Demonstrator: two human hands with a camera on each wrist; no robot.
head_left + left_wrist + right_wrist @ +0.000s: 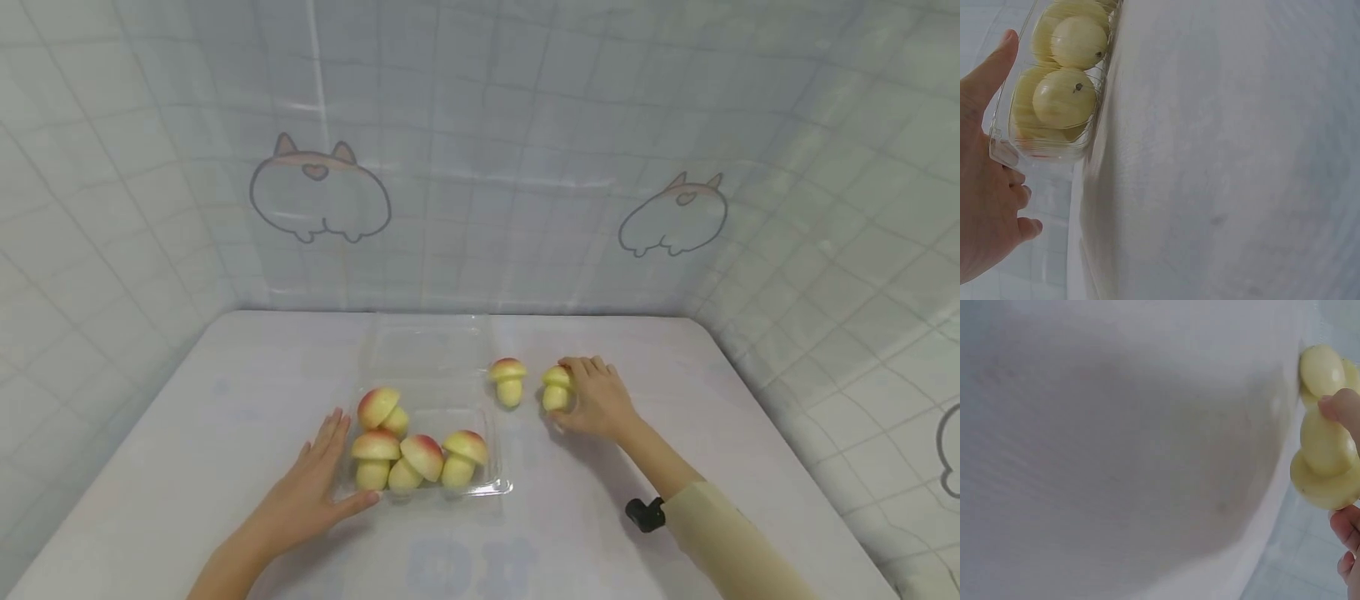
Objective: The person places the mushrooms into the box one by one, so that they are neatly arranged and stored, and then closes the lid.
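My right hand (600, 400) pinches a yellow toy mushroom (557, 390), thumb at the stem's end and fingertips at the cap, as the right wrist view shows. Left of it a second toy mushroom (509, 383) with a red-tinged cap lies on the table. A clear plastic clamshell box (491, 468) sits left of centre, its lid (427, 346) folded open to the back. Inside, several toy mushrooms (459, 462) lie along the left side and front. My left hand (309, 492) lies at the box's left front corner, fingers extended along the side, thumb across the front.
The pale table (255, 400) meets a tiled-pattern curtain (480, 167) at the back, with similar walls on both sides. A black object (645, 515) shows by the right sleeve (731, 533).
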